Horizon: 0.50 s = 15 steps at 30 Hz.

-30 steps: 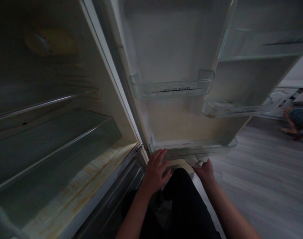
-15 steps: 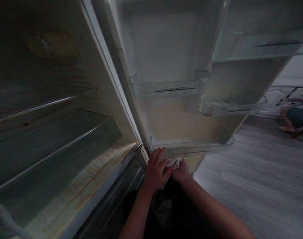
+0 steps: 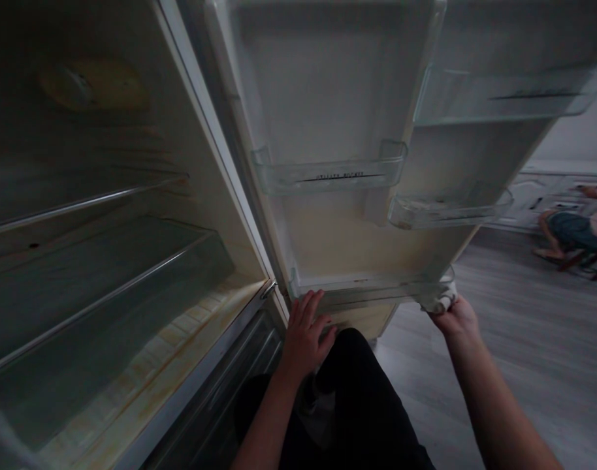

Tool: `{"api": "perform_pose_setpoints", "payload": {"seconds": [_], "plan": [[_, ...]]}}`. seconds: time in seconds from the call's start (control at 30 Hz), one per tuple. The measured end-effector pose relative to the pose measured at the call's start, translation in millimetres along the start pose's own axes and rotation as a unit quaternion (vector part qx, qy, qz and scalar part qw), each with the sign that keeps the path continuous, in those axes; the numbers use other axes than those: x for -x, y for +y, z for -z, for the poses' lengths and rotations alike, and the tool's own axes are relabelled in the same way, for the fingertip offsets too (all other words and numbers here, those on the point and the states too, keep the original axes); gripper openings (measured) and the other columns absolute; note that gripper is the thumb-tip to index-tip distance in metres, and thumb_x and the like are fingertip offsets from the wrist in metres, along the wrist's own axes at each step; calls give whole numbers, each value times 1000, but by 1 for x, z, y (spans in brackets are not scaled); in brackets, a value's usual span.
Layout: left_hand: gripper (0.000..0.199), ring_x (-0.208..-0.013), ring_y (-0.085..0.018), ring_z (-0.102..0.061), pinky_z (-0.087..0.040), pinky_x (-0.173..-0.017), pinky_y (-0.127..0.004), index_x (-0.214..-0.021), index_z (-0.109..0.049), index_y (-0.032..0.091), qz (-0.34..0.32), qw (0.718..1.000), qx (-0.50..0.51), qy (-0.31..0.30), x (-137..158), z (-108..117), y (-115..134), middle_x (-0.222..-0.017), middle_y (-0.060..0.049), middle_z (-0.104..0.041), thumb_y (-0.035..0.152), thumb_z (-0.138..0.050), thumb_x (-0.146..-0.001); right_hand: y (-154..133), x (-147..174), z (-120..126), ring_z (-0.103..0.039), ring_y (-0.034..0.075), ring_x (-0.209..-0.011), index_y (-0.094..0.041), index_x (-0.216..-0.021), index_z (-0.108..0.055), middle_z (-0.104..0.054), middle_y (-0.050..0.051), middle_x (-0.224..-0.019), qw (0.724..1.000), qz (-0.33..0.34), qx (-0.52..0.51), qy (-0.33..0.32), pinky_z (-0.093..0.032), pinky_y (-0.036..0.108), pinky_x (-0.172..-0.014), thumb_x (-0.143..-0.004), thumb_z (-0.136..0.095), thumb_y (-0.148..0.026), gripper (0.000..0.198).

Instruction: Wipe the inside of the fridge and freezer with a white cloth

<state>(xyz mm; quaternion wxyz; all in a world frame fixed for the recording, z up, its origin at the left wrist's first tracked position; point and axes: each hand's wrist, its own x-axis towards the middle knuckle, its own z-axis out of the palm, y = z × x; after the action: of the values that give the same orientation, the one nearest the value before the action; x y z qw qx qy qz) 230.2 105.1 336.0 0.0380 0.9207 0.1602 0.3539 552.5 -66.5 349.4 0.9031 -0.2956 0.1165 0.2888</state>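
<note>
At the right end of the bottom door bin [image 3: 367, 297], my right hand [image 3: 459, 320] is closed around a white cloth [image 3: 444, 297], pressed to the bin's outer corner. My left hand [image 3: 306, 333] rests with fingers stretched against the front of the same clear bin, near its left end. This bin is fixed low on the inside of the open fridge door [image 3: 328, 241]. Higher up sit a clear bin with printed lettering [image 3: 338, 176] and another small clear bin [image 3: 445, 212].
To the left is the fridge interior with glass shelves [image 3: 132, 274] and a yellow-stained bottom edge [image 3: 156, 398]. Below it is a dark lower panel [image 3: 225, 378]. A person [image 3: 573, 228] sits on a low stool by white cabinets at the far right. Grey wood-look floor [image 3: 514, 307] lies beyond the door.
My right hand has moved right with the cloth, from beside my left hand to the bin's right end. The left hand has stayed at the bin. The view has shifted slightly.
</note>
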Motion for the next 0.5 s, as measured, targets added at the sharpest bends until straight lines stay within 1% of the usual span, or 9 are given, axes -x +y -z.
{"api": "perform_pose_setpoints", "payload": {"seconds": [0.03, 0.1, 0.17, 0.2, 0.27, 0.33, 0.4, 0.5], "plan": [[10, -151, -33, -38, -37, -121, -61, -98, -70, 22, -1, 1000, -2, -2, 0, 0, 0, -158, -13, -48, 28, -64, -94, 2, -5, -2, -69, 14, -60, -18, -98, -69, -71, 2, -73, 1000, 22, -5, 4, -63, 33, -67, -86, -36, -7, 36], [10, -151, -33, -38, -37, -120, -61, -98, -70, 22, -4, 1000, -5, 0, 0, -1, 0, -159, -13, -48, 28, -64, -94, 14, -7, -6, -67, 13, -57, -18, -98, -69, -72, 1, -74, 998, 58, -18, -11, -62, 29, -64, -89, -35, -10, 36], [9, -151, -33, -39, -38, -120, -61, -97, -71, 22, -6, 1000, -5, 6, 0, -4, 0, -158, -13, -48, 28, -64, -93, 34, 1, -10, -69, 14, -63, -19, -97, -70, -73, 2, -78, 996, 70, -31, -38, -62, 31, -68, -92, -34, -15, 36], [9, -151, -33, -39, -38, -120, -61, -97, -71, 23, -5, 1000, -3, 12, 0, -5, 0, -158, -12, -48, 27, -65, -93, 46, 8, -11, -71, 15, -69, -20, -97, -70, -74, 3, -81, 997, 52, -32, -54, -63, 32, -72, -92, -34, -17, 36], [9, -151, -33, -38, -37, -120, -61, -98, -71, 23, -2, 1000, 0, 20, 0, -8, 1, -158, -12, -48, 27, -65, -93, 74, 25, -15, -74, 16, -81, -21, -99, -71, -76, 3, -88, 996, -22, -17, -90, -62, 35, -80, -92, -35, -17, 36], [9, -151, -33, -37, -36, -121, -62, -99, -71, 23, 3, 1000, 2, 21, 0, -9, 3, -159, -12, -47, 27, -65, -93, 108, 44, -19, -74, 17, -88, -22, -100, -71, -77, 3, -91, 985, -115, 14, -126, -60, 36, -85, -91, -37, -16, 36], [10, -152, -33, -37, -35, -121, -62, -98, -71, 23, 7, 1000, 2, 15, -1, -8, 5, -160, -12, -46, 28, -65, -93, 146, 59, -22, -73, 18, -86, -22, -97, -72, -76, 3, -88, 965, -193, 37, -173, -60, 36, -85, -90, -41, -17, 32], [10, -152, -33, -36, -35, -122, -61, -96, -71, 22, 9, 1000, 1, -3, -2, -2, 6, -161, -12, -46, 29, -64, -93, 202, 71, -24, -69, 18, -72, -20, -83, -69, -73, 1, -74, 927, -277, 25, -251, -60, 31, -78, -86, -51, -20, 19]]}}
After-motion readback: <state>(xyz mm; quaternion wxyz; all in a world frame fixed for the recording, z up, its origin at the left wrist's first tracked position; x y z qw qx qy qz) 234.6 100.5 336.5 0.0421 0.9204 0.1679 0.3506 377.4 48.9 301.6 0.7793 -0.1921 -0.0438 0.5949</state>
